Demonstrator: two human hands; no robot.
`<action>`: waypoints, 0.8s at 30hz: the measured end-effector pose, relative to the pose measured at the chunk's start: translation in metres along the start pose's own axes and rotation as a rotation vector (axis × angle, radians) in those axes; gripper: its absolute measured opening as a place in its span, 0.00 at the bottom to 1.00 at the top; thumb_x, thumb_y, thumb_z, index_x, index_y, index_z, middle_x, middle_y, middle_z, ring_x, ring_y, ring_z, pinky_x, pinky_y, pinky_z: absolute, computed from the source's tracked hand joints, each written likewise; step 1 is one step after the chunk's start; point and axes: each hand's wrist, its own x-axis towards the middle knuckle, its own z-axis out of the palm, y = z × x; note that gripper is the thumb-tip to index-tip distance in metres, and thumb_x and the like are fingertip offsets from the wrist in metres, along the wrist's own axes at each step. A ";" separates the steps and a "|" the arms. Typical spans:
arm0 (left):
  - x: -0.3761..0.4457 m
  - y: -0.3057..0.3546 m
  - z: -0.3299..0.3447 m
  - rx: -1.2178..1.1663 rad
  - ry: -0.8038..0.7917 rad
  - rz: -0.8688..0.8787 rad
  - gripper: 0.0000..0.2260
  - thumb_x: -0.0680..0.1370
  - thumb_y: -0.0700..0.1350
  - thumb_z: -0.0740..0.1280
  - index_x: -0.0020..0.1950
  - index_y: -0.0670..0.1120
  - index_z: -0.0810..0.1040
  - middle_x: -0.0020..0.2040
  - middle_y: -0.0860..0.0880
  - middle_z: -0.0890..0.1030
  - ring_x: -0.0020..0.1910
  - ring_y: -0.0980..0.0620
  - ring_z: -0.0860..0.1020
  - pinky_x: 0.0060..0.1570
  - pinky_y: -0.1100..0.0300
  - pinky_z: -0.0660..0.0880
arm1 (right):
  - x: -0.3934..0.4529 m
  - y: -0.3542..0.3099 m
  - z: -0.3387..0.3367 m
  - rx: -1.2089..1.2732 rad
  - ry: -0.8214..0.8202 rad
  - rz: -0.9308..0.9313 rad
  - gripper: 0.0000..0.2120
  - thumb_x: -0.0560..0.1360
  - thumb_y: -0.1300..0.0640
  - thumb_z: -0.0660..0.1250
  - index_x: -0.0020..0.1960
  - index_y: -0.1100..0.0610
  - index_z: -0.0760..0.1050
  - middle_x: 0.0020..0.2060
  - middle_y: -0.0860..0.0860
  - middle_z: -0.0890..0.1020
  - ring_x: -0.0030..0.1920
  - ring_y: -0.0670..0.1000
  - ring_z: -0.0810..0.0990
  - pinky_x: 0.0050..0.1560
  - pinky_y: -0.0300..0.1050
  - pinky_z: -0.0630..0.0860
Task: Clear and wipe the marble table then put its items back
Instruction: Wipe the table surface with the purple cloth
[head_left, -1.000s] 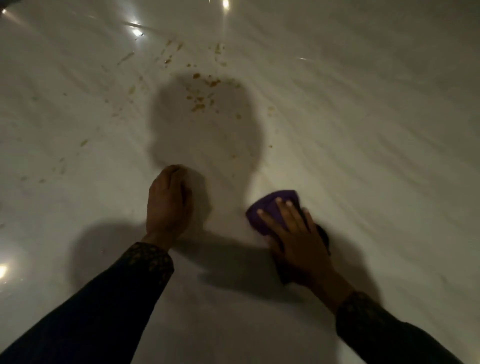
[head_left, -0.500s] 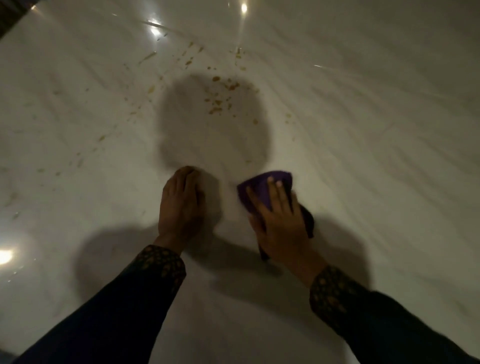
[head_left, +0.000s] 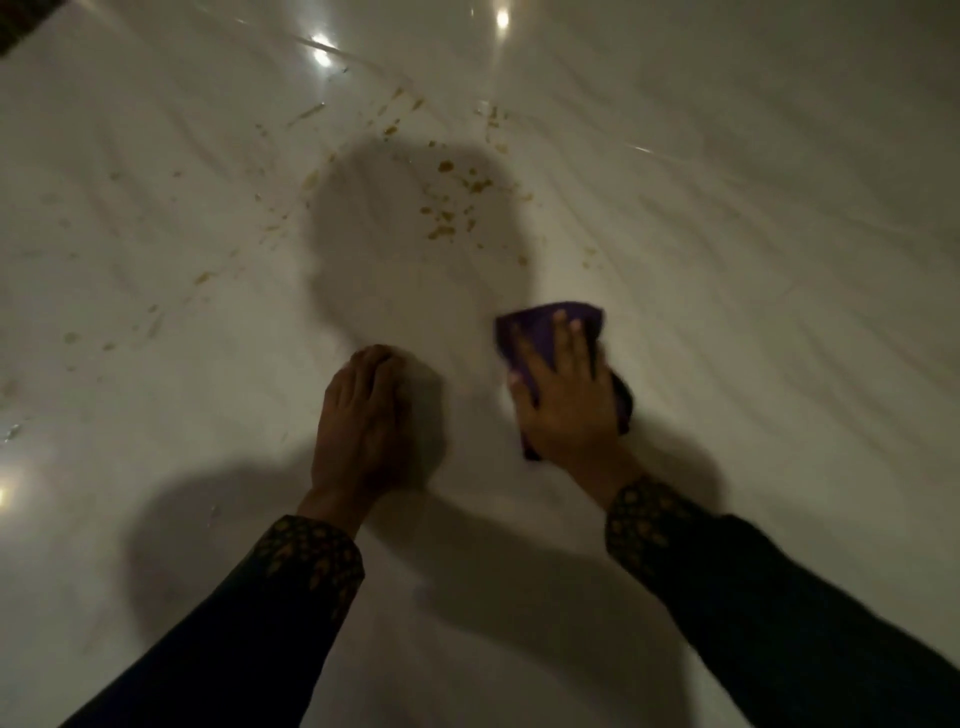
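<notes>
One purple cloth (head_left: 545, 332), two hands (many scattered crumbs (head_left: 447, 218))
</notes>
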 end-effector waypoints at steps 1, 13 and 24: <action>0.000 0.003 -0.002 -0.041 0.004 -0.028 0.19 0.79 0.49 0.56 0.66 0.41 0.72 0.64 0.41 0.74 0.63 0.40 0.72 0.64 0.47 0.68 | -0.016 -0.013 0.002 0.011 -0.006 -0.082 0.25 0.80 0.43 0.52 0.77 0.45 0.58 0.76 0.61 0.60 0.76 0.62 0.56 0.73 0.64 0.56; 0.078 -0.039 -0.006 0.162 0.101 -0.014 0.12 0.79 0.44 0.58 0.60 0.39 0.72 0.57 0.41 0.75 0.54 0.39 0.73 0.56 0.46 0.70 | 0.065 0.072 -0.010 -0.001 0.017 0.086 0.26 0.80 0.41 0.49 0.77 0.43 0.57 0.76 0.56 0.60 0.76 0.58 0.57 0.74 0.59 0.56; 0.079 -0.038 -0.007 0.152 0.082 -0.042 0.15 0.79 0.46 0.57 0.62 0.40 0.72 0.62 0.41 0.73 0.60 0.39 0.72 0.63 0.48 0.67 | 0.083 0.000 0.000 0.015 0.033 0.061 0.27 0.79 0.43 0.50 0.77 0.47 0.58 0.75 0.62 0.60 0.76 0.62 0.58 0.73 0.62 0.57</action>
